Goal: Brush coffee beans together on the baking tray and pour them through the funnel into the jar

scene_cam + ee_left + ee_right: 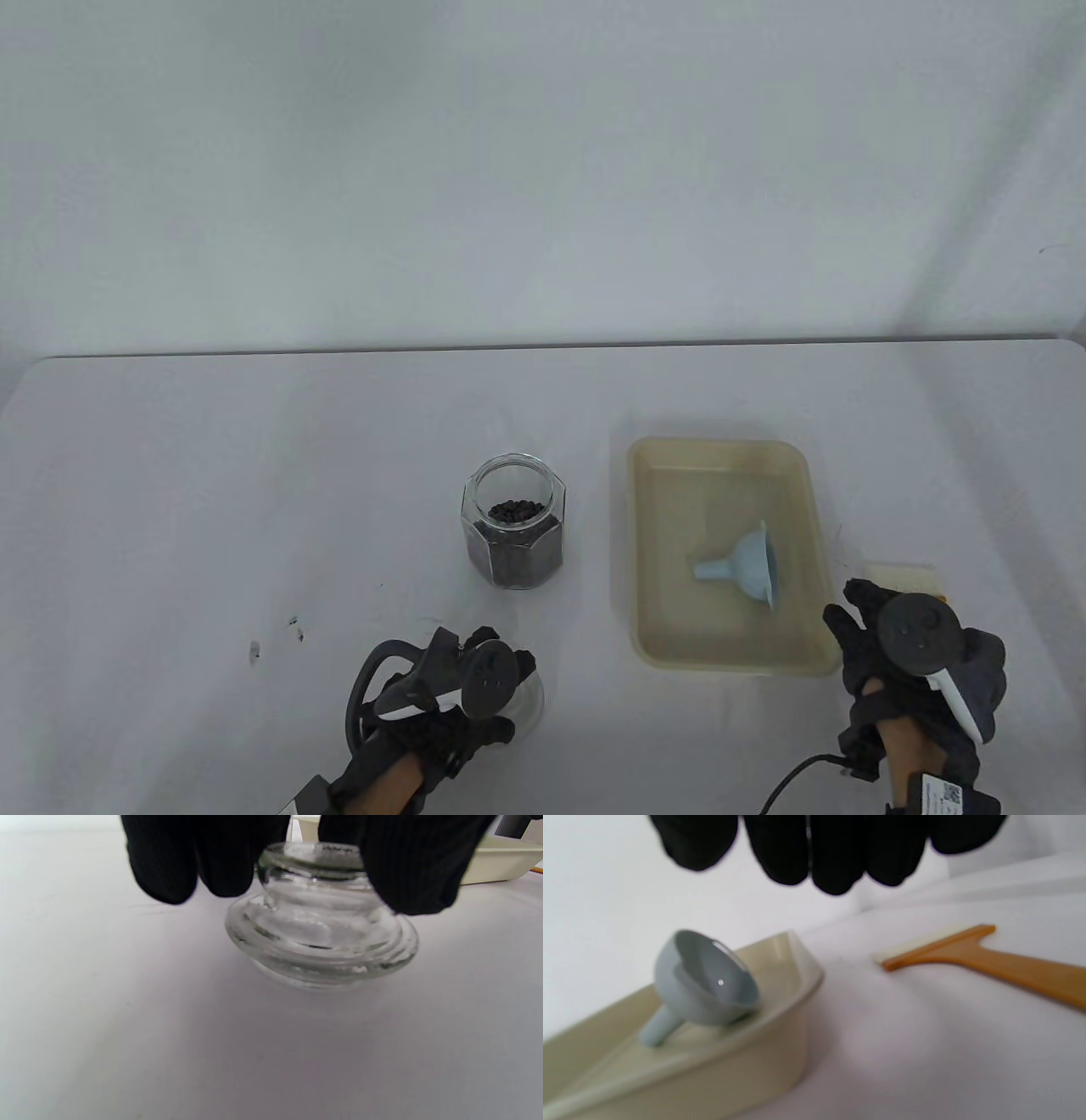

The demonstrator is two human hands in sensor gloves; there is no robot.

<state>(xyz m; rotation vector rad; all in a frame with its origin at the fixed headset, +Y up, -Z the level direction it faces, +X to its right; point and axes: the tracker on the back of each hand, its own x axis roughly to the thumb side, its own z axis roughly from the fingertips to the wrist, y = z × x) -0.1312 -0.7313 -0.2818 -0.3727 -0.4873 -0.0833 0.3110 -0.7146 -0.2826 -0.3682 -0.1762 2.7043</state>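
An open glass jar (513,531) partly filled with coffee beans stands mid-table. Near the front edge its glass lid (318,933) rests on the table. My left hand (488,679) is over the lid, fingers (186,866) and thumb curled round its knob. The beige baking tray (662,509) lies right of the jar, and a pale blue funnel (747,564) lies on its side in it. No loose beans show on the tray. My right hand (853,611) hovers at the tray's near right corner, its fingers (831,861) hanging loose and holding nothing.
A brush with an orange handle (984,957) and pale bristles (904,577) lies flat on the table just right of the tray, beyond my right hand. A few dark specks (293,632) mark the table at the front left.
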